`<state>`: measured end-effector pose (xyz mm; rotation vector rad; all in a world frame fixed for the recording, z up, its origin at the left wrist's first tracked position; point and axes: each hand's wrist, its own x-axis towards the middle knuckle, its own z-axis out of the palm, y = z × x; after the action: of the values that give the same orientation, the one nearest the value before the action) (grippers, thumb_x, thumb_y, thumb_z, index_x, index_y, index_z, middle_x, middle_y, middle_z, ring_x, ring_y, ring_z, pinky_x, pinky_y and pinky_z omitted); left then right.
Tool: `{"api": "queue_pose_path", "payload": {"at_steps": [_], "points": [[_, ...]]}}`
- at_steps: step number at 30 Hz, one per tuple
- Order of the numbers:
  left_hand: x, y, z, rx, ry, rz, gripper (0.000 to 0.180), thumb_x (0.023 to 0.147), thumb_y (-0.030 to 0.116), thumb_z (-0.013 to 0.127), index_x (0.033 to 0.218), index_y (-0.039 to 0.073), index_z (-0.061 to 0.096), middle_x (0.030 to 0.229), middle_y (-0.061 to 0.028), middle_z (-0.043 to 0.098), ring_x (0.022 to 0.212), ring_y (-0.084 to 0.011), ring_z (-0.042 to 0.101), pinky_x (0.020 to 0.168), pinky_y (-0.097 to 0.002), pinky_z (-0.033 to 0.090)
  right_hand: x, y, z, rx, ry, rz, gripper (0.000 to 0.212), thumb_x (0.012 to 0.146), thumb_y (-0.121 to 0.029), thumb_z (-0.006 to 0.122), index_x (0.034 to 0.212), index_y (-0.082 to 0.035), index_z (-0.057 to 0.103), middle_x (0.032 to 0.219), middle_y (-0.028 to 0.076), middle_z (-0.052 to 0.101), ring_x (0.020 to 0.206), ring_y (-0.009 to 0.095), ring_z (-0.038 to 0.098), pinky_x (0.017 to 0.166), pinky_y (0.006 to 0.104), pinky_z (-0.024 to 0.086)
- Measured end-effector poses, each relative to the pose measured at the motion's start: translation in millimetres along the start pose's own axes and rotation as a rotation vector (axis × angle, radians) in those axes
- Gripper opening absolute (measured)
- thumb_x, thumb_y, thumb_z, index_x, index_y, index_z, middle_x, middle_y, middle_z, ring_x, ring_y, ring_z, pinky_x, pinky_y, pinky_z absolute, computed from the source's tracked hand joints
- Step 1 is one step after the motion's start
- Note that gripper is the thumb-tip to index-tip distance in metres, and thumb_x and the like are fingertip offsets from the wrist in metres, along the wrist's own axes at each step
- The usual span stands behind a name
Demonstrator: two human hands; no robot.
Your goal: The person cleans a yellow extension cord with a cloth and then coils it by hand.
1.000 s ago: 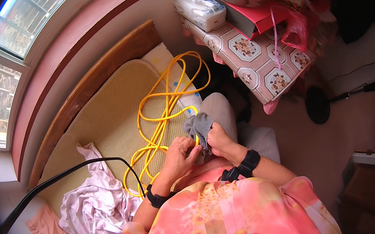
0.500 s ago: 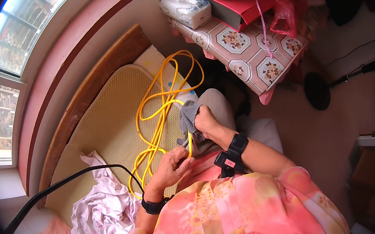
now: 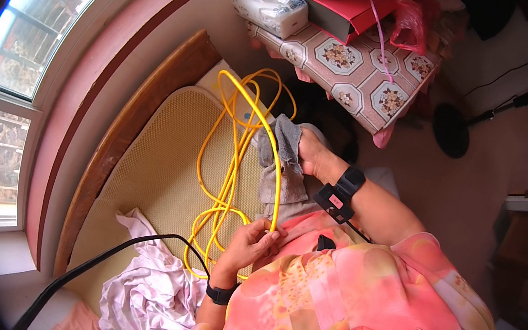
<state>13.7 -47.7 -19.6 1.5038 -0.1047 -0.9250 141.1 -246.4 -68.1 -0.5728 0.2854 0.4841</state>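
A long yellow cable lies in loose loops on the woven seat mat. One length of it arcs up and comes down to my left hand, whose fingers are closed on it close to my lap. My right hand grips a grey cloth just right of that arc. Part of the cloth hangs down over my knee. The cable passes in front of the cloth and does not look wrapped by it. The fingertips of my right hand are partly hidden by the cloth.
A crumpled pale pink cloth lies left of my lap. The wooden backrest runs along the window wall. Ahead stands a table with a patterned cover, holding a tissue pack and a red box file. A black cord crosses at lower left.
The grey cloth, bunched around the cable before, has come away from it in my right hand, which moved slightly right. The cable now arches up higher. My left hand has shifted slightly down.
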Motion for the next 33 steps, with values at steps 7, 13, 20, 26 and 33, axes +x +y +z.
{"api": "queue_pose_path", "payload": {"at_steps": [7,13,20,26,33], "points": [[3.7,-8.2,1.7,-0.031,-0.02,0.033,0.025,0.09,0.013,0.048,0.113,0.005,0.044,0.08,-0.0036,0.061,0.068,-0.0064,0.054,0.059,-0.019,0.044,-25.0,5.7,3.3,0.001,-0.156,0.091,0.027,0.088,-0.021,0.043,0.099,-0.001,0.058,0.085,0.006,0.063,0.07,0.014,0.06,0.065,0.0276,0.051],[6.4,-12.0,1.6,-0.033,-0.038,0.013,0.035,0.09,0.012,0.046,0.123,0.007,0.037,0.079,-0.0038,0.061,0.067,-0.0057,0.054,0.057,-0.0178,0.043,-23.1,14.4,-9.4,-0.065,-0.191,0.141,0.028,0.088,-0.023,0.044,0.097,-0.001,0.059,0.084,0.007,0.063,0.067,0.014,0.06,0.062,0.0259,0.051],[4.1,-5.7,5.7,-0.161,-0.028,0.013,0.04,0.088,0.008,0.048,0.126,0.007,0.034,0.076,-0.0015,0.058,0.057,-0.0046,0.047,0.051,-0.0178,0.04,-25.7,17.5,-14.9,-0.037,-0.273,0.153,0.03,0.088,-0.023,0.044,0.104,-0.001,0.056,0.094,0.008,0.063,0.079,0.014,0.061,0.073,0.0277,0.05],[5.5,-13.5,4.4,-0.092,-0.017,0.113,0.041,0.088,0.007,0.048,0.127,0.007,0.035,0.092,-0.0027,0.054,0.075,-0.0049,0.047,0.065,-0.0179,0.04,-39.3,14.0,10.5,-0.036,-0.185,0.174,0.026,0.087,-0.022,0.048,0.099,-0.001,0.058,0.086,0.007,0.062,0.07,0.015,0.06,0.063,0.0266,0.051],[7.3,1.7,2.8,0.071,-0.05,0.171,0.045,0.09,0.014,0.045,0.132,0.003,0.031,0.13,-0.0061,0.039,0.118,-0.0131,0.035,0.097,-0.0256,0.027,-31.7,28.5,6.0,-0.181,-0.11,0.022,0.016,0.083,-0.014,0.055,0.095,-0.004,0.059,0.074,0.006,0.06,0.058,0.015,0.058,0.053,0.0271,0.049]]}}
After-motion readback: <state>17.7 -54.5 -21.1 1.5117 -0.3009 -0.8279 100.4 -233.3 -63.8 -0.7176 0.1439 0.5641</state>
